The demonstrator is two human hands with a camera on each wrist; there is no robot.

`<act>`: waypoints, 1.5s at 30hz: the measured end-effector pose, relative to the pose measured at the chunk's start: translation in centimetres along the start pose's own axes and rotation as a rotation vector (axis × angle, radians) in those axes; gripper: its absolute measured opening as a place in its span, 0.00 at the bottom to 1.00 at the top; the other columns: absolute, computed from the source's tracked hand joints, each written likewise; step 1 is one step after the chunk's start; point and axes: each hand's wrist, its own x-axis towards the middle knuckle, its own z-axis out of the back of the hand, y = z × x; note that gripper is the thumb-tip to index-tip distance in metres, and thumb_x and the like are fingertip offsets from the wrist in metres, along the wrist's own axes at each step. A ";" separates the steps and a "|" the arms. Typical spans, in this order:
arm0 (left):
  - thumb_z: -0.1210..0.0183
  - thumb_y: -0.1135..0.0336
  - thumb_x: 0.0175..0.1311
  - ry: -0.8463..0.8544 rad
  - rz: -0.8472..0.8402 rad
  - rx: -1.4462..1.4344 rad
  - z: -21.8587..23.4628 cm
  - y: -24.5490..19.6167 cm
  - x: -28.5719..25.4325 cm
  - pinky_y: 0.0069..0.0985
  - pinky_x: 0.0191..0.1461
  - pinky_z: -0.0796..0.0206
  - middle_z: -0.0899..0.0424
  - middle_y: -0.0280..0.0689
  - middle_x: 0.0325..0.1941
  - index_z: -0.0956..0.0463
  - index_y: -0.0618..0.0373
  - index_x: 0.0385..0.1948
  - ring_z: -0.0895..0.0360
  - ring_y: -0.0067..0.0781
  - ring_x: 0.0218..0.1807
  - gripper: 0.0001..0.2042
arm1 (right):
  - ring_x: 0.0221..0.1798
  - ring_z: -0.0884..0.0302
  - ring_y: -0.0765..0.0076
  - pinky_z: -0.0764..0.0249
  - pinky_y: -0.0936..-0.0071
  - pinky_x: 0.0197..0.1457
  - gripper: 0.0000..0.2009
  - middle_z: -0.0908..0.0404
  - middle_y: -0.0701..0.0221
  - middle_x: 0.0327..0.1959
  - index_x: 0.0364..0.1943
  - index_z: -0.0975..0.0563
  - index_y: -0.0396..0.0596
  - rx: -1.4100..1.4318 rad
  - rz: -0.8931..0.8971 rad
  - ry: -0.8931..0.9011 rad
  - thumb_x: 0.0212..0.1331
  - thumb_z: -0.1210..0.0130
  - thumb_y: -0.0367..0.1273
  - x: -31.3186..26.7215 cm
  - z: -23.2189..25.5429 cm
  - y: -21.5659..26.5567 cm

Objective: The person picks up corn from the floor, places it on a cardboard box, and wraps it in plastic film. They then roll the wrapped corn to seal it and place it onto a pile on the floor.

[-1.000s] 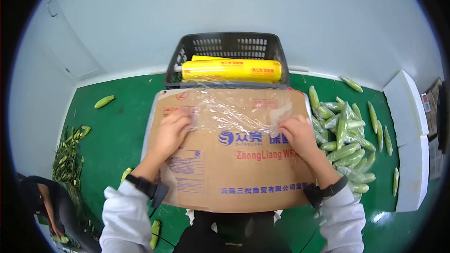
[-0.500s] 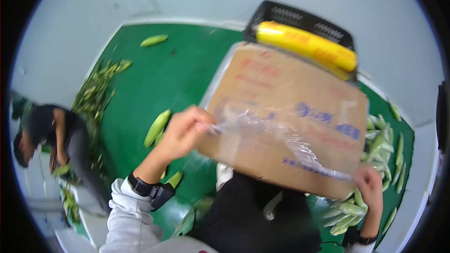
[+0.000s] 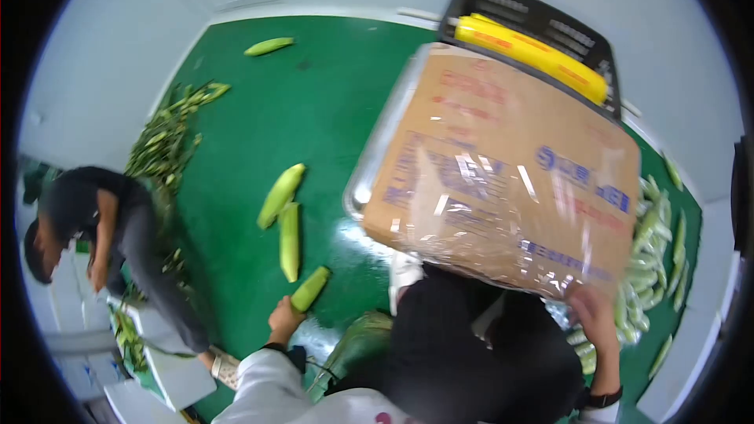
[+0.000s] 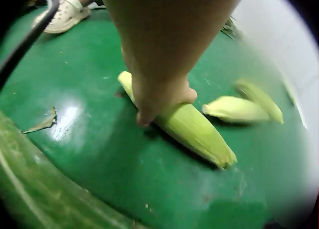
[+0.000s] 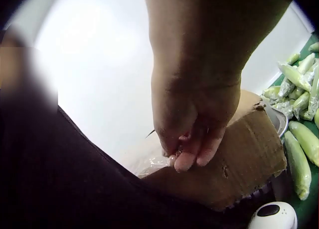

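Note:
Down on the green floor at the left, my left hand (image 3: 284, 320) grips an ear of corn in its husk (image 3: 312, 289). The left wrist view shows the fingers and thumb (image 4: 190, 95) around the middle of that ear, its husk tip (image 4: 224, 159) sticking out. A sheet of clear cling film (image 3: 471, 220) lies spread over the printed cardboard (image 3: 503, 141) before me. At the cardboard's near right edge, my right hand (image 3: 594, 318) pinches the film's edge, bunched between thumb and fingers in the right wrist view.
Two husked ears (image 3: 289, 242) lie just beyond my left hand. Behind the cardboard, a black basket (image 3: 609, 71) holds yellow film rolls (image 3: 534, 55). Film-wrapped corn (image 3: 644, 267) is piled at the right. A bent-over person (image 3: 118, 220) is at the far left near loose husks (image 3: 161, 145).
My left hand has let go of the film, moved down left and taken hold of an ear of corn. The film now lies over the cardboard's near part. The head view has swung left.

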 end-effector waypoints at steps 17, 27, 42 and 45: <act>0.37 0.60 0.51 -0.330 -1.692 -0.059 25.9 -42.4 -13.0 0.35 0.44 0.24 0.26 0.39 0.51 0.36 0.33 0.64 0.22 0.41 0.48 0.33 | 0.33 0.21 0.48 0.25 0.60 0.37 0.05 0.20 0.58 0.29 0.36 0.24 0.44 -0.302 0.336 -0.226 0.57 0.43 0.29 -2.4 -0.7 2.4; 0.36 0.56 0.56 -0.229 -1.425 -0.422 24.9 -37.4 -12.8 0.39 0.66 0.39 0.42 0.51 0.70 0.41 0.55 0.66 0.37 0.54 0.66 0.35 | 0.50 0.29 0.51 0.33 0.57 0.52 0.22 0.26 0.60 0.47 0.51 0.28 0.44 -0.585 0.665 -0.376 0.55 0.42 0.42 10.8 -0.9 6.5; 0.45 0.66 0.56 -0.261 -1.574 0.160 27.7 -45.3 -13.6 0.42 0.30 0.27 0.21 0.48 0.20 0.25 0.65 0.36 0.20 0.52 0.25 0.11 | 0.39 0.25 0.56 0.27 0.63 0.37 0.16 0.23 0.64 0.36 0.33 0.25 0.47 -0.650 0.518 -0.275 0.58 0.46 0.47 10.3 0.4 6.0; 0.44 0.55 0.61 -0.338 -1.515 0.193 24.9 -41.8 -16.8 0.45 0.64 0.40 0.38 0.65 0.63 0.45 0.69 0.65 0.34 0.56 0.63 0.35 | 0.44 0.23 0.58 0.25 0.63 0.40 0.17 0.22 0.62 0.40 0.39 0.25 0.47 -0.587 0.225 -0.024 0.58 0.45 0.46 8.0 -0.4 9.4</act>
